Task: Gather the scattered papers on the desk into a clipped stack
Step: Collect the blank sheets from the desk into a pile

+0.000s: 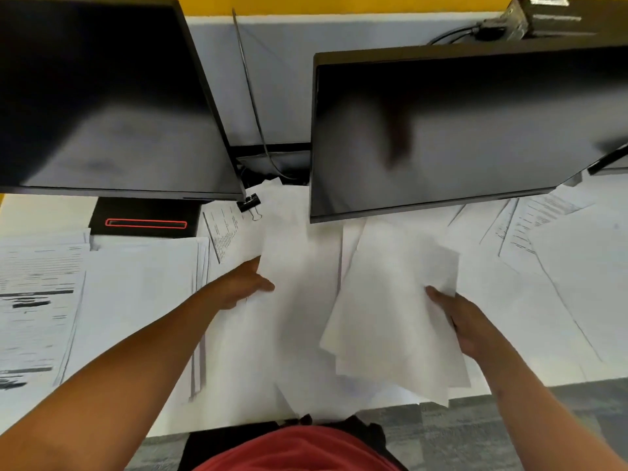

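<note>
The papers lie all over the desk [112, 205], and the part already gathered is a small loose sheaf [390, 311] lifted off the desk near the front edge, right of centre, its long axis running near to far and tilted a little to the right. The right hand [465, 324] holds this sheaf by its right edge, thumb on top and fingers hidden beneath, so the grip is closed on paper. The left hand [248, 283] is on the left edge of a blank centre sheet [299, 266] that lies flat, thumb over the top; its fingers seem tucked under the edge, pinching it, though blur makes this uncertain. That sheet lies just left of the sheaf, its long axis roughly parallel, so the left hand is the nearer one, and the coming move looks like a short slide or lift to the right to lay it with the rest. More printed pages [37, 300] are spread to the far left, and other sheets [537, 226] fan out to the right beneath the right monitor [458, 130]. A black binder clip [249, 202] sits far from both hands, just under the corner of the left monitor [102, 96], nearer the left hand. The task seems early: most pages are not yet collected.
</note>
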`<state>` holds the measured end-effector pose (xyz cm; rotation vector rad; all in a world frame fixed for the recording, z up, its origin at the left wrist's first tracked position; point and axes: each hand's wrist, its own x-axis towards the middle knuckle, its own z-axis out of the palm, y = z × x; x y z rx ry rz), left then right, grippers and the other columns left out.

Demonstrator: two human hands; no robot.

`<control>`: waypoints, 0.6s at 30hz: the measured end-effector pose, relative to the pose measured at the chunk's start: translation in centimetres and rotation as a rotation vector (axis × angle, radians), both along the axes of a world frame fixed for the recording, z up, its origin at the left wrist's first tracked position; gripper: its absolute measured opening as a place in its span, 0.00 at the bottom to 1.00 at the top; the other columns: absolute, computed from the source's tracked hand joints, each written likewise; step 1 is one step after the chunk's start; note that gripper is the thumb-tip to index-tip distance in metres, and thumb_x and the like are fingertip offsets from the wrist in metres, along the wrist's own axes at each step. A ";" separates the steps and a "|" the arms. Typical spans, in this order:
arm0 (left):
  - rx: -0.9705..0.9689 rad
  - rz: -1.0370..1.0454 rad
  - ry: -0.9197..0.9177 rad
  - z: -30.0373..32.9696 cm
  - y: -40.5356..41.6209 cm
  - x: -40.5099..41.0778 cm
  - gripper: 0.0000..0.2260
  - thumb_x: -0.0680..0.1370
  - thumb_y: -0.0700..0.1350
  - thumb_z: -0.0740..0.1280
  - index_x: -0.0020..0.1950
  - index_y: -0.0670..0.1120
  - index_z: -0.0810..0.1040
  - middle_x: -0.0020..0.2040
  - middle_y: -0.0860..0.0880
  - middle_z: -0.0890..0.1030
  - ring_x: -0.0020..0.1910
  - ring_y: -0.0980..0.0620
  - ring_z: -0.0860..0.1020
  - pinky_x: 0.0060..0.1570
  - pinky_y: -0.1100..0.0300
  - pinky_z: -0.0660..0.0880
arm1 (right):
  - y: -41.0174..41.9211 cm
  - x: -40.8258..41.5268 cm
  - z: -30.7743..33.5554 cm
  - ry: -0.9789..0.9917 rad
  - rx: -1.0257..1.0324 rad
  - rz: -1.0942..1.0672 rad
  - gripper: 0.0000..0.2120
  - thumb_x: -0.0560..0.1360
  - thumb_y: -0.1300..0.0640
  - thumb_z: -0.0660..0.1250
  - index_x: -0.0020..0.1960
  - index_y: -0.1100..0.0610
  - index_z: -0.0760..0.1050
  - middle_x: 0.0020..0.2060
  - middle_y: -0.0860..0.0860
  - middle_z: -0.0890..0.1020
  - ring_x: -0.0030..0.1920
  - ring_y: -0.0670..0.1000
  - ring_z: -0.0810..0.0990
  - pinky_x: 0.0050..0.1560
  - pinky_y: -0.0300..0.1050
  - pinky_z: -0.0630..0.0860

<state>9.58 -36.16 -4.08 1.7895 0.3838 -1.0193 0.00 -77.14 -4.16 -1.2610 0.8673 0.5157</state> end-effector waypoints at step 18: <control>0.029 0.268 -0.424 3.4 2.5 -1.4 0.17 0.76 0.45 0.74 0.64 0.45 0.80 0.56 0.49 0.84 0.53 0.48 0.83 0.56 0.54 0.78 | 11.8 1.5 -0.7 -0.337 -0.741 0.116 0.13 0.80 0.54 0.68 0.63 0.54 0.77 0.52 0.51 0.83 0.50 0.54 0.83 0.51 0.43 0.76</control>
